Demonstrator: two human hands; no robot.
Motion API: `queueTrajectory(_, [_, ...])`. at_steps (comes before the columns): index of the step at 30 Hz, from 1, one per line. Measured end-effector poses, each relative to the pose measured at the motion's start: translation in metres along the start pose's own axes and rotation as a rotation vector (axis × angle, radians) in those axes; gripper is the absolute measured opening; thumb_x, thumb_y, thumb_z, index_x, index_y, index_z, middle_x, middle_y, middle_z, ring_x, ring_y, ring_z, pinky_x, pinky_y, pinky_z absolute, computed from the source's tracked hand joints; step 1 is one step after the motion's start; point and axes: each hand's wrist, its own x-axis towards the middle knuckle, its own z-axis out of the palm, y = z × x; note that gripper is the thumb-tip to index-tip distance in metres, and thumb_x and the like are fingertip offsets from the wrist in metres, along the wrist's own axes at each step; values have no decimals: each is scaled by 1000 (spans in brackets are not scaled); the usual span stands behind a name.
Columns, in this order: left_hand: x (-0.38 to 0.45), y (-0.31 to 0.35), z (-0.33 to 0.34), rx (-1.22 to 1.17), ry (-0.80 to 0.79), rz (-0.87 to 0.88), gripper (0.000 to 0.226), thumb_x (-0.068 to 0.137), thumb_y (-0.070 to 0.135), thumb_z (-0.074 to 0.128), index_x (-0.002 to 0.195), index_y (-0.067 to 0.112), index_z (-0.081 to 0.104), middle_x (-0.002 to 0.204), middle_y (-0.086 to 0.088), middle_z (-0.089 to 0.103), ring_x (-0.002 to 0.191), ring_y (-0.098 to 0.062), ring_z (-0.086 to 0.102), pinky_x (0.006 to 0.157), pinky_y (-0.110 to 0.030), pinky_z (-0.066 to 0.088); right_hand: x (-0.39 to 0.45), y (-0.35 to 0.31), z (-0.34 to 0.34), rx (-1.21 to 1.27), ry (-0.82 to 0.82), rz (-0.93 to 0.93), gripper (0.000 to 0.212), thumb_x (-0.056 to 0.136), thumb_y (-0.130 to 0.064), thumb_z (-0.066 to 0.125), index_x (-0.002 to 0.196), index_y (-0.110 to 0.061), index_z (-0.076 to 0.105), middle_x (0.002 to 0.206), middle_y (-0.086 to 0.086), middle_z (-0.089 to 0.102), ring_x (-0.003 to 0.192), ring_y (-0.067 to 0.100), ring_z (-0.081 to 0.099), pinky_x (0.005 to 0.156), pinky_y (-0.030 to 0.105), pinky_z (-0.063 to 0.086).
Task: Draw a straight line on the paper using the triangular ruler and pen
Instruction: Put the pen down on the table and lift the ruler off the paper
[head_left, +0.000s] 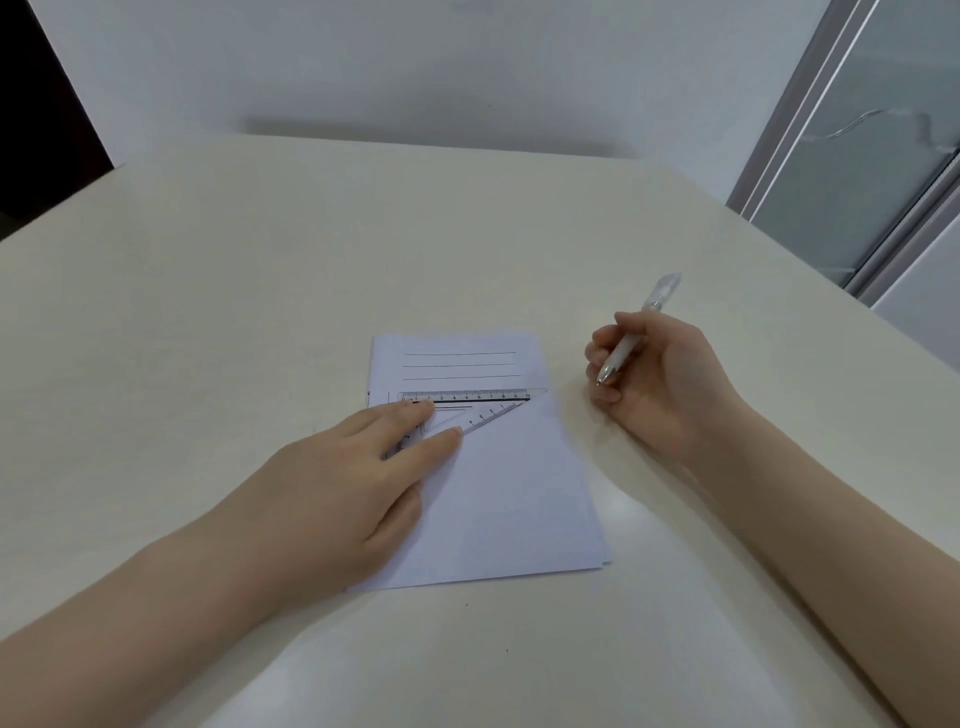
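Observation:
A white sheet of paper (514, 483) lies in the middle of the table, with three thin horizontal lines drawn near its far end. A clear triangular ruler (485, 402) lies flat on the paper just below those lines, its long scaled edge facing away from me. My left hand (343, 488) presses the ruler's left part down with outstretched fingers. My right hand (660, 379) rests on the table to the right of the paper and grips a white pen (631, 338), its tip pointing down-left, off the paper.
The cream table (260, 312) reaches a white wall at the back. A glass door with a grey frame (857, 171) stands at the right, beyond the table's slanted right edge. A dark opening shows at the far left.

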Motion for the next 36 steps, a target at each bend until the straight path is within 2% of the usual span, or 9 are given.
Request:
queueTrajectory(6, [-2,5,-3,3,20,1,50,87,26,25,123,16,57,125,-12,60,114,-26,55,71,-39,58,-3,0,-1,-44,-19,-36,30,89,-26,52,66,-12,64,40,-3,34,37,12,26,35,21,22])
queueTrajectory(11, [-3,7,-5,15,27,4,46,86,22,28,117,15,61,118,-11,64,107,-26,59,67,-34,57,-4,4,3,-123,33,-81,49,90,-54,50,66,-14,66,38,-2,33,37,14,23,40,25,15])
queueTrajectory(14, [-3,7,-5,8,35,13,45,86,21,28,115,15,62,116,-9,64,104,-25,59,66,-32,56,-4,3,2,-143,10,-95,51,93,-54,43,89,-11,70,39,-1,38,39,14,27,40,24,20])
queueTrajectory(17, [-3,5,-4,-1,43,19,45,86,21,28,114,15,62,115,-9,64,103,-25,59,67,-32,55,-6,1,0,-85,-34,-107,42,98,-43,42,116,-8,57,43,1,46,43,16,40,43,23,36])
queueTrajectory(21, [-4,3,-2,-8,49,24,45,86,20,27,116,17,61,116,-8,62,105,-24,57,68,-32,55,-8,-4,3,65,-123,-111,22,99,-22,41,104,-7,56,67,7,66,58,20,56,58,30,50])
queueTrajectory(25, [-3,4,-3,-13,58,22,46,85,20,27,114,16,62,115,-8,64,104,-24,59,68,-31,55,-11,-7,8,117,-154,-72,18,94,-12,46,99,-3,61,73,6,58,56,17,48,53,26,45])
queueTrajectory(31, [-4,5,-4,-15,57,22,46,86,21,27,115,17,62,116,-8,63,105,-23,58,65,-33,56,-15,-15,7,205,-159,36,51,84,-58,54,109,-13,55,63,6,46,54,19,31,46,28,34])
queueTrajectory(33, [-4,4,-3,-13,57,21,46,86,22,27,116,17,62,116,-7,63,106,-23,58,65,-33,56,-16,-17,7,262,-155,64,59,81,-66,51,102,-11,57,64,7,46,53,21,34,49,30,37])
queueTrajectory(36, [-4,4,-3,-17,60,17,46,86,22,27,117,18,61,117,-7,63,107,-23,57,66,-33,56,-16,-17,5,332,-158,124,69,77,-73,49,77,-5,61,62,7,47,50,21,37,50,30,38])
